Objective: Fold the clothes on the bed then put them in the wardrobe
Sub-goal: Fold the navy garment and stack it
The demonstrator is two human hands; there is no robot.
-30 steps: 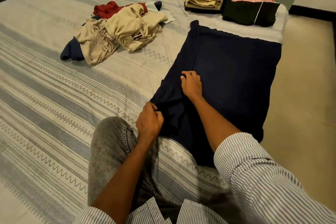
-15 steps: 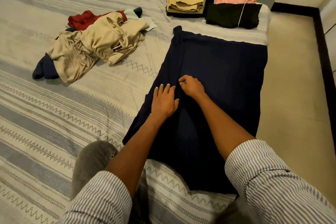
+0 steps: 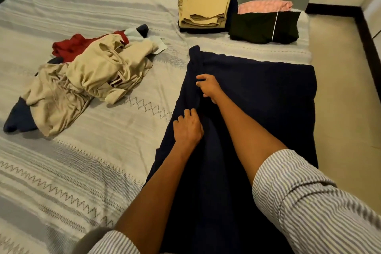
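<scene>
A navy garment (image 3: 257, 97) lies spread flat along the right side of the bed (image 3: 82, 161), from mid-frame down to the lower centre, likely so its edges can be lined up before the next fold. Both hands work a ridge of gathered cloth running along its left part. The right hand (image 3: 208, 86), at centre frame, has its fingers curled round that ridge, and the left hand (image 3: 188, 128), just below it, pinches the same ridge with bent fingers; gripping at two places should let the fold be drawn over evenly.

At upper right, folded clothes sit in neat stacks: a tan pile (image 3: 204, 12), a pink one (image 3: 266, 6) and a black one (image 3: 263, 27), set apart as finished. The unfolded heap (image 3: 86, 76) waits at the left.

Half a second ago the left hand lay flat with straight fingers beside the right; now it is curled and lower, while the right has reached further up the cloth. The wardrobe is not in view.
</scene>
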